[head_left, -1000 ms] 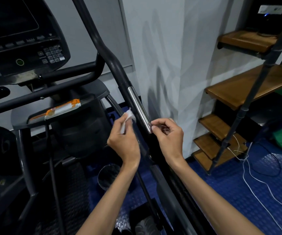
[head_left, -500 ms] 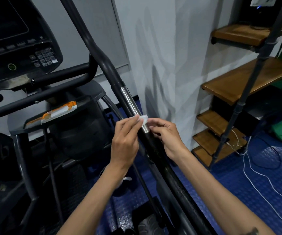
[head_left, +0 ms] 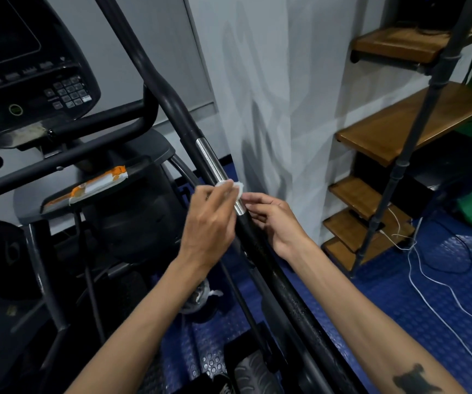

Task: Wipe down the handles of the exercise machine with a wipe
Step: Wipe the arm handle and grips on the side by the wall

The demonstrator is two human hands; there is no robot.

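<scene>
While both bare forearms reached up from the near edge, the left hand [head_left: 209, 226] pinched a small white crumpled wipe [head_left: 230, 186] between its fingertips, pressing it against the lower part of the shiny chrome sleeve [head_left: 219, 174] on the long black slanted handle bar [head_left: 260, 245]. Just right of the bar, the right hand [head_left: 274, 220] had its fingers curled loosely together, their tips touching the wipe's edge. Farther left lay an orange-and-white wipe packet [head_left: 98, 184] on the grey machine tray [head_left: 149, 149], beneath the black control console [head_left: 30, 81]. Wooden shelves [head_left: 399, 132] stood far right.
</scene>
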